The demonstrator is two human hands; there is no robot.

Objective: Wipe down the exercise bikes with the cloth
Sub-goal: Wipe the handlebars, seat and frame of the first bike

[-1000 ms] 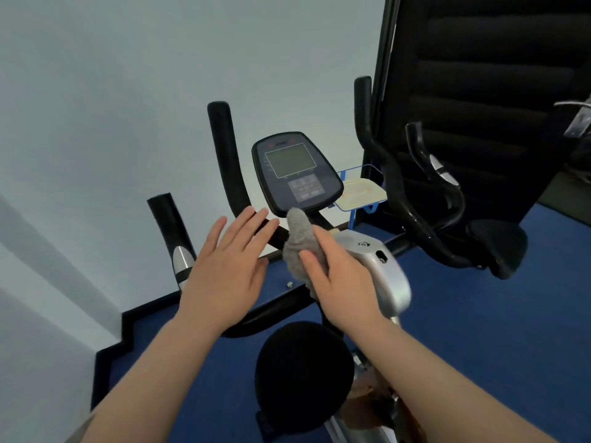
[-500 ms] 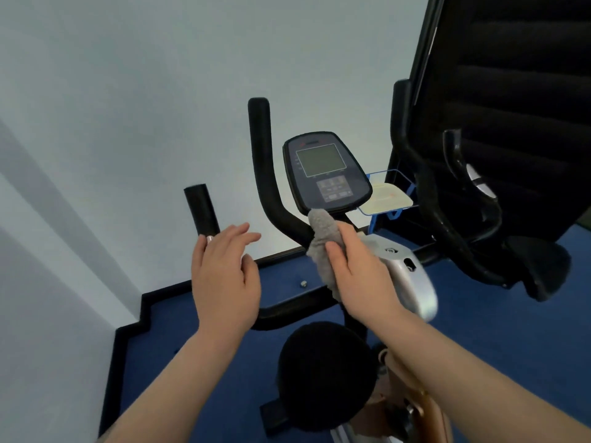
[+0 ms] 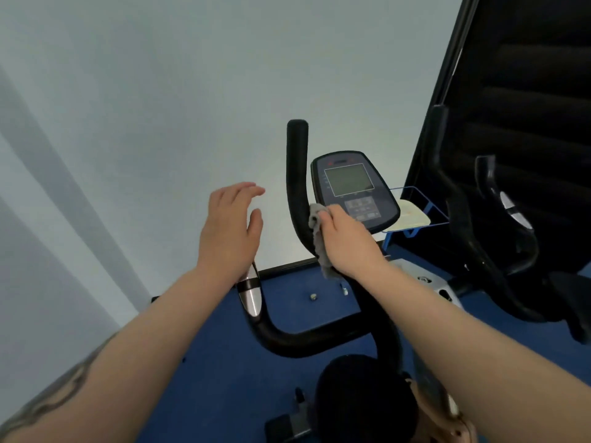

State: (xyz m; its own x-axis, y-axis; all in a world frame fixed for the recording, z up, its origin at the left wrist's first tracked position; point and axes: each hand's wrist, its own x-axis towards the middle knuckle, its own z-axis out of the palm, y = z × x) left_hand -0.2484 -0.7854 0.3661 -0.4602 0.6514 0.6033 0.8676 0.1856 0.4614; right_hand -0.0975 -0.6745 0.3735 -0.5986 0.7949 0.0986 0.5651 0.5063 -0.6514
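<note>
Landmark: I am taking the bike's console (image 3: 353, 190) as my landmark, a dark oval panel with a grey screen, straight ahead of me.
Right hand: my right hand (image 3: 347, 241) is gripping a grey cloth (image 3: 318, 238) with curled fingers, just below and left of the console.
Cloth: it is pressing against the upright black handlebar (image 3: 297, 183) that rises left of the console; its loose end is hanging down under my hand.
Left hand: my left hand (image 3: 228, 230) is hovering well left of the console, fingers relaxed and spread, holding nothing.
Left grip: a lower black grip with a silver sensor band (image 3: 251, 294) is sitting below that hand; whether they are touching, I cannot tell.
Second bike: black handlebars of another bike (image 3: 499, 238) are standing right of the console.
Progress: I am judging myself early on, wiping one handlebar now; nothing is showing which parts are already clean. The console, the seat below it and the second bike seem to be waiting.
</note>
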